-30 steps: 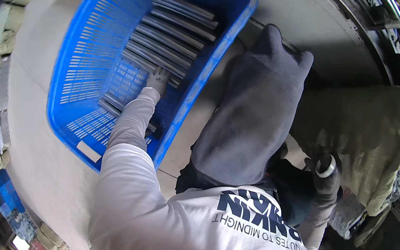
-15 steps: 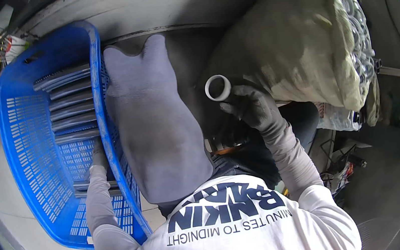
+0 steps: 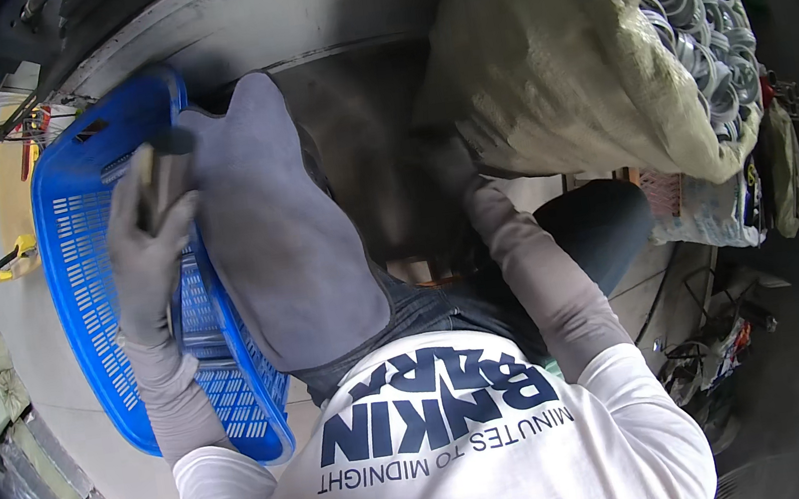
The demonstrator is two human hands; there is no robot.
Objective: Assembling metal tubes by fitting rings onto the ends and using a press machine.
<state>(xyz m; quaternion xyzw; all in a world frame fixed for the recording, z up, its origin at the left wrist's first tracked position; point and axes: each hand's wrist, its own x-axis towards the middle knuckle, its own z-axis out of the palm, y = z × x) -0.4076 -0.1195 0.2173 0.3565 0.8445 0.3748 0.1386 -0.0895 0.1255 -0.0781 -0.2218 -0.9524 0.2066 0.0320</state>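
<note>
My left hand, in a grey glove, is above the right rim of the blue plastic basket. Its fingers are closed round a dark, shiny, tube-like piece, blurred by motion. More dark pieces lie inside the basket, mostly hidden by my arm. My right hand, gloved too, is low in the shadow beside the large pale sack; blur and darkness hide its fingers. Between basket and sack, a grey cloth-like pad lies over my left thigh.
Several clear and white plastic rings fill the sack's open mouth at the upper right. A pale wall panel bounds the far side. Stacked wrapped bundles line the left, and a jumble of odds and ends lies at the lower right.
My left hand has risen out of the basket with the dark tube-like piece. My right hand has moved left into shadow; the white ring it held is no longer visible.
</note>
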